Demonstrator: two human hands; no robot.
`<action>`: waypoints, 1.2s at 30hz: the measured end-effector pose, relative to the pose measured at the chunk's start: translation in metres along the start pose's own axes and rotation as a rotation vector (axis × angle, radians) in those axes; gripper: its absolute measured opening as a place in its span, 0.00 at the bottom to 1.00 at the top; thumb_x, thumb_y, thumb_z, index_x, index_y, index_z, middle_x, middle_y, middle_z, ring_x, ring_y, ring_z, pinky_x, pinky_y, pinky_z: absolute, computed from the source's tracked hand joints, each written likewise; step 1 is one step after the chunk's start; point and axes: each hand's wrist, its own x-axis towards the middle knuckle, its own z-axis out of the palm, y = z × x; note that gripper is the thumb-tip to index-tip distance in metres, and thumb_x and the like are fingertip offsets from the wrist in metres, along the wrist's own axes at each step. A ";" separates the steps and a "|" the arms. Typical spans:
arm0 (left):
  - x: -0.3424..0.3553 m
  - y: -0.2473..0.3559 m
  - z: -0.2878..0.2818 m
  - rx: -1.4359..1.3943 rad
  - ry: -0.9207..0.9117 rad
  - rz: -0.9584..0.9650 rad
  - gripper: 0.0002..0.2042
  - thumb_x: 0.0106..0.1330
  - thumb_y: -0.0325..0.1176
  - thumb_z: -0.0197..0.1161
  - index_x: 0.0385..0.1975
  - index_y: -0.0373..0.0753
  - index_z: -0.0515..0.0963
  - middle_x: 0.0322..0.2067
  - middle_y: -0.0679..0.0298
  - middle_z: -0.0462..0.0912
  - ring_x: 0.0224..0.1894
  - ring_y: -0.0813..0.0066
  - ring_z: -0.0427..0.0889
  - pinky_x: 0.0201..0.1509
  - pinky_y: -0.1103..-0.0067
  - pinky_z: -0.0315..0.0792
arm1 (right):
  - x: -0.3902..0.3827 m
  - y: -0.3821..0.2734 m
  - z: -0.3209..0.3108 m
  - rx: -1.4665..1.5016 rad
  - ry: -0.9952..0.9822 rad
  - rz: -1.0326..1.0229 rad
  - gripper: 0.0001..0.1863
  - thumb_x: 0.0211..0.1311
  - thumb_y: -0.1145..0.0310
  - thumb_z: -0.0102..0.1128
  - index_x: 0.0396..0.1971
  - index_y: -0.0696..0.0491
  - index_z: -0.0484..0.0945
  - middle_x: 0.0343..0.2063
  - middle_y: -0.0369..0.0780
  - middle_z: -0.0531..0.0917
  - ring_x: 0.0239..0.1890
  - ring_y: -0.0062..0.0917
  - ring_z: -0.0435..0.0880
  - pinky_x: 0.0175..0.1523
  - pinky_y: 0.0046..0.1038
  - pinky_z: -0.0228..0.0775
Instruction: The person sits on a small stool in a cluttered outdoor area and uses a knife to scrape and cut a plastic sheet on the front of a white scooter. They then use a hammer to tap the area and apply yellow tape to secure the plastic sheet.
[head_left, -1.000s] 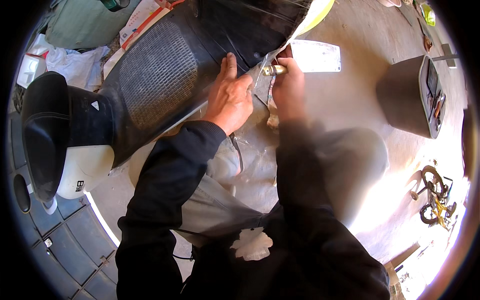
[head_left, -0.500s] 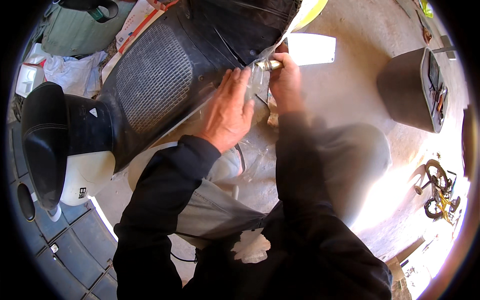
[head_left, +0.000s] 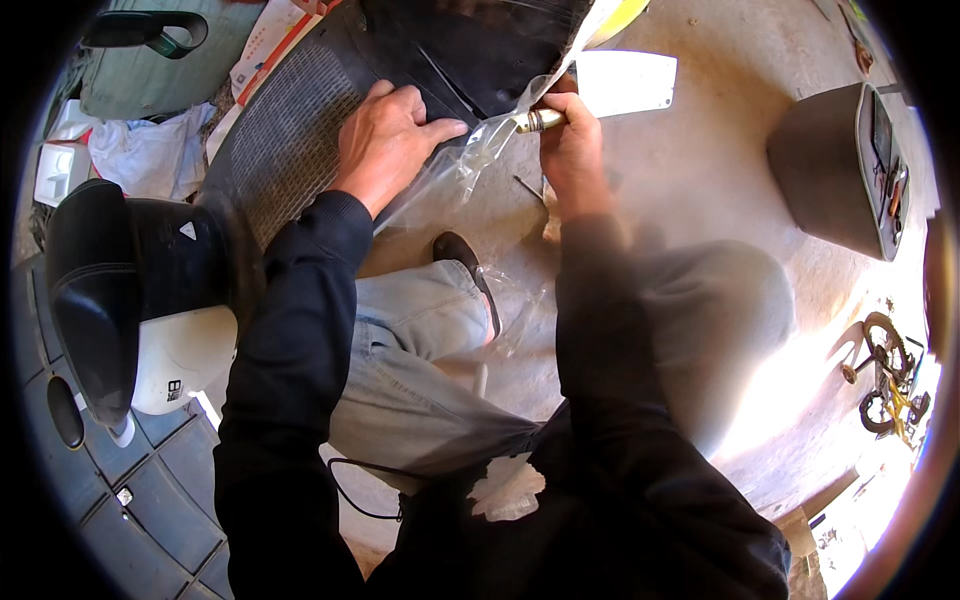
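Observation:
My right hand (head_left: 574,140) is closed round the handle of a cleaver (head_left: 628,82). Its bright, broad blade points right and the brass-coloured handle end points left, against clear plastic film (head_left: 487,140) along the edge of a scooter's black front panel (head_left: 480,50). My left hand (head_left: 388,135) rests on the black footboard edge of the scooter, fingers bent and thumb stretched toward the film. Nothing shows in it, though its fingertips are partly hidden. Beside it lies the ribbed footboard mat (head_left: 290,140).
The scooter's black seat (head_left: 92,290) and white side panel (head_left: 185,360) are at left. A grey bin (head_left: 825,165) with tools on top stands at right, and a small yellow bike (head_left: 885,385) beyond it. My shoe (head_left: 460,260) is below the panel edge.
My left hand has moved left from the film's edge onto the footboard, its fingers going from straight to bent. The right hand still grips the cleaver in nearly the same place.

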 end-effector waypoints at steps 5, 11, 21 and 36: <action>0.002 0.012 0.000 0.064 -0.064 -0.064 0.23 0.40 0.51 0.72 0.18 0.35 0.76 0.24 0.59 0.74 0.33 0.62 0.75 0.38 0.71 0.71 | -0.005 -0.003 0.011 0.024 0.002 0.001 0.16 0.51 0.75 0.44 0.41 0.58 0.71 0.37 0.40 0.77 0.37 0.27 0.77 0.45 0.28 0.68; 0.011 0.011 0.003 0.033 -0.025 -0.093 0.24 0.40 0.52 0.73 0.24 0.34 0.78 0.33 0.53 0.76 0.38 0.58 0.76 0.41 0.68 0.72 | 0.000 0.001 -0.001 0.004 0.024 0.058 0.12 0.51 0.76 0.45 0.37 0.57 0.72 0.33 0.39 0.77 0.36 0.25 0.77 0.44 0.29 0.69; 0.013 0.006 0.007 0.063 -0.141 -0.157 0.28 0.37 0.53 0.74 0.29 0.32 0.79 0.39 0.50 0.74 0.40 0.55 0.78 0.45 0.68 0.72 | -0.014 0.010 0.017 0.092 0.135 -0.048 0.11 0.48 0.76 0.47 0.34 0.57 0.71 0.31 0.36 0.76 0.35 0.24 0.76 0.44 0.26 0.67; 0.015 0.015 -0.001 0.047 -0.199 -0.221 0.28 0.38 0.52 0.74 0.28 0.32 0.77 0.38 0.51 0.73 0.40 0.56 0.76 0.46 0.70 0.71 | -0.007 0.017 0.007 0.096 0.124 -0.028 0.14 0.48 0.74 0.49 0.37 0.60 0.73 0.35 0.38 0.76 0.38 0.23 0.74 0.47 0.25 0.63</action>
